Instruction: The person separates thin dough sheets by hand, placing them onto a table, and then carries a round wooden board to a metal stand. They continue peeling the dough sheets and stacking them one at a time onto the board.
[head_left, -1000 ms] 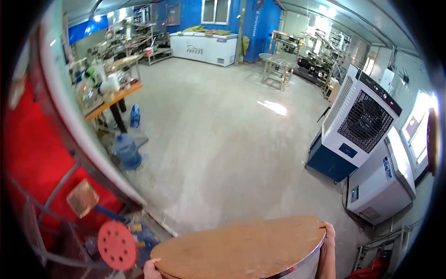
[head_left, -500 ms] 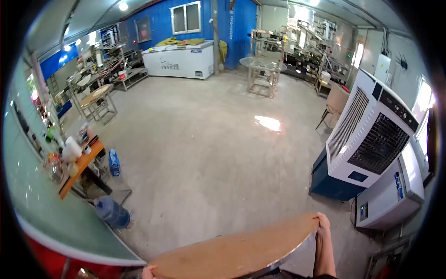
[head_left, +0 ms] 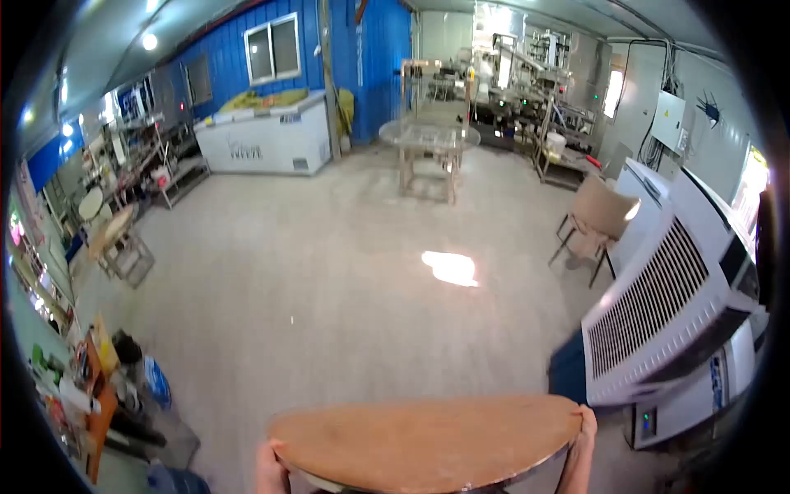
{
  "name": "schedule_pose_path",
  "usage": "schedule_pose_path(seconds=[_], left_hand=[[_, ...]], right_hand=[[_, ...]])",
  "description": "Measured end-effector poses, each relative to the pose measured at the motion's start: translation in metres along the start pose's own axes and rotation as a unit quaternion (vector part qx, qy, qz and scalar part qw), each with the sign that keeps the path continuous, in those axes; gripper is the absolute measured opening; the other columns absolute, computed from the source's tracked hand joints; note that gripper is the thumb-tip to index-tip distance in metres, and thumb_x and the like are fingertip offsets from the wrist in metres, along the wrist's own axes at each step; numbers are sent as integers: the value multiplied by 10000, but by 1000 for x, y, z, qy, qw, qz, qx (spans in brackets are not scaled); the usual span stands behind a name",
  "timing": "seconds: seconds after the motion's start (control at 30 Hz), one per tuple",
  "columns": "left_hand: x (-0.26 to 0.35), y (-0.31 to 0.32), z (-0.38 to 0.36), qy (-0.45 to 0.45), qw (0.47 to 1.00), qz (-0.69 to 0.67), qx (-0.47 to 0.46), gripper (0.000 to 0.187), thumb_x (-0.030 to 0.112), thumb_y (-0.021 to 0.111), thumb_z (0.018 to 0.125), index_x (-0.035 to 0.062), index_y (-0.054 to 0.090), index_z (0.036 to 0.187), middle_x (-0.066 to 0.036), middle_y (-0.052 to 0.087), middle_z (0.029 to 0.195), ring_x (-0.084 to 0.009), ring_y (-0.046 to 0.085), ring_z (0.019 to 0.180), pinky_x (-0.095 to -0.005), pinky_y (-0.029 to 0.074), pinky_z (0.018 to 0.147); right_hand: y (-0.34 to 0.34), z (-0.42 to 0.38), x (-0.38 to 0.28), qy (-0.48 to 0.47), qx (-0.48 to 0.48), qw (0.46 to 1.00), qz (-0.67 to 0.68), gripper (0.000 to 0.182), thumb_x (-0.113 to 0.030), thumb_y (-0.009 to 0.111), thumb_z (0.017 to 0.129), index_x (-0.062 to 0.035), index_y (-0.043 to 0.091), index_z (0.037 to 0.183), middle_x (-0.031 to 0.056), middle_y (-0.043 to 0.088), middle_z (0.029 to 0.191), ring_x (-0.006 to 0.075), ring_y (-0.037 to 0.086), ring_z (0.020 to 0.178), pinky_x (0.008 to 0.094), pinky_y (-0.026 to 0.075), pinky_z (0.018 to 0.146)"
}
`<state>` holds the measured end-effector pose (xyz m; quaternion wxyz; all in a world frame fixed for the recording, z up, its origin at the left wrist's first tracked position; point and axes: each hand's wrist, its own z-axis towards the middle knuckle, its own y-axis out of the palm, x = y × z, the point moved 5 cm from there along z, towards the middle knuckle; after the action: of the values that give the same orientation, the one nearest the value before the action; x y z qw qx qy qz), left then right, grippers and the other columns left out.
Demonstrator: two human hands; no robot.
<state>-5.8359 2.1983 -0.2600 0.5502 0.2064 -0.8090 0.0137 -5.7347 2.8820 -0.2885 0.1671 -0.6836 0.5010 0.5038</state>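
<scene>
A wide wooden tabletop [head_left: 428,440] with a curved edge and a shiny metal rim spans the bottom of the head view. My left hand [head_left: 271,463] grips its left end, fingers closed around the edge. At the opposite end my right hand [head_left: 586,428] is closed on the rim in the same way. Both forearms come up from below. Whatever lies under the board is mostly hidden, and the near side is cut off by the frame.
Concrete floor [head_left: 313,288] stretches ahead. An air cooler [head_left: 650,305] and a chair [head_left: 599,216] stand right. Ahead is a glass-topped metal-frame table [head_left: 428,140]; a chest freezer [head_left: 263,140] sits farther left. A cluttered orange table [head_left: 100,420] and water jug [head_left: 177,480] are near left.
The view has moved forward and turned; the air cooler and orange table are closer. The tabletop, tilted before, now lies more level across the frame, still held in both my hands.
</scene>
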Motion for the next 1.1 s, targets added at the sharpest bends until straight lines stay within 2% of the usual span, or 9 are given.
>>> schedule_pose_path(seconds=[0.07, 0.27, 0.4, 0.47, 0.63, 0.77, 0.87, 0.97, 1.1], left_hand=[[13, 50, 63, 29, 1000, 0, -5, 289, 64, 488, 644, -6, 503, 925, -150, 533, 968, -275, 531, 857, -394, 457, 732], [97, 199, 198, -286, 920, -256, 80, 357, 65, 486, 620, -29, 497, 964, -167, 528, 994, -328, 515, 897, -446, 433, 797], [85, 233, 345, -133, 963, -232, 24, 334, 74, 483, 645, -23, 493, 965, -177, 521, 1007, -311, 502, 935, -428, 424, 814], [146, 318, 351, 138, 990, 12, -18, 245, 147, 471, 741, 17, 484, 947, -162, 517, 1004, -248, 484, 973, -367, 400, 839], [222, 464, 519, 58, 988, -141, -1, 277, 111, 487, 701, 3, 507, 955, -119, 541, 947, -207, 502, 916, -312, 403, 817], [300, 597, 618, 51, 988, -130, -62, 287, 126, 489, 696, -11, 507, 948, -114, 544, 949, -207, 507, 913, -307, 394, 831], [331, 694, 675, 205, 970, -111, -74, 292, 104, 505, 675, -20, 507, 940, -108, 556, 914, -216, 530, 862, -321, 429, 776], [339, 782, 754, 37, 967, -232, -101, 297, 75, 507, 663, -27, 506, 941, -119, 561, 915, -228, 545, 833, -327, 446, 753], [356, 874, 877, 43, 961, -249, -113, 309, 54, 506, 651, -42, 505, 946, -127, 570, 914, -233, 551, 834, -329, 452, 753]], right_hand=[[73, 34, -36, -71, -8, 997, -9, 41, -91, 498, 531, -65, 470, 516, 67, 514, 627, 223, 508, 600, 291, 441, 567], [219, 204, -67, 36, 15, 999, -30, 151, -32, 503, 509, 4, 500, 656, 88, 515, 671, 234, 511, 606, 292, 443, 562], [359, 304, -75, 28, -15, 999, -4, 129, -10, 496, 527, 8, 524, 652, 98, 529, 688, 226, 517, 620, 298, 439, 572], [396, 350, -74, 13, 2, 999, -39, 84, -21, 493, 544, -2, 522, 620, 96, 530, 681, 207, 508, 628, 291, 428, 582], [546, 436, -164, -166, -6, 986, -30, 60, -72, 477, 607, -42, 504, 563, 73, 511, 651, 179, 483, 633, 269, 400, 592], [612, 540, -232, -81, -93, 992, 5, 130, -160, 460, 677, -61, 508, 608, 52, 498, 632, 157, 480, 634, 263, 393, 588], [710, 554, -289, -100, -54, 991, 72, 127, -186, 471, 699, -68, 514, 682, 38, 499, 637, 153, 480, 606, 270, 398, 562], [786, 623, -324, -118, -97, 981, 117, 154, -225, 483, 710, -77, 516, 735, 38, 520, 681, 167, 494, 592, 287, 411, 537], [857, 742, -336, -39, -125, 954, 269, 151, -76, 556, 634, -40, 545, 781, 83, 576, 838, 215, 564, 729, 349, 487, 683]])
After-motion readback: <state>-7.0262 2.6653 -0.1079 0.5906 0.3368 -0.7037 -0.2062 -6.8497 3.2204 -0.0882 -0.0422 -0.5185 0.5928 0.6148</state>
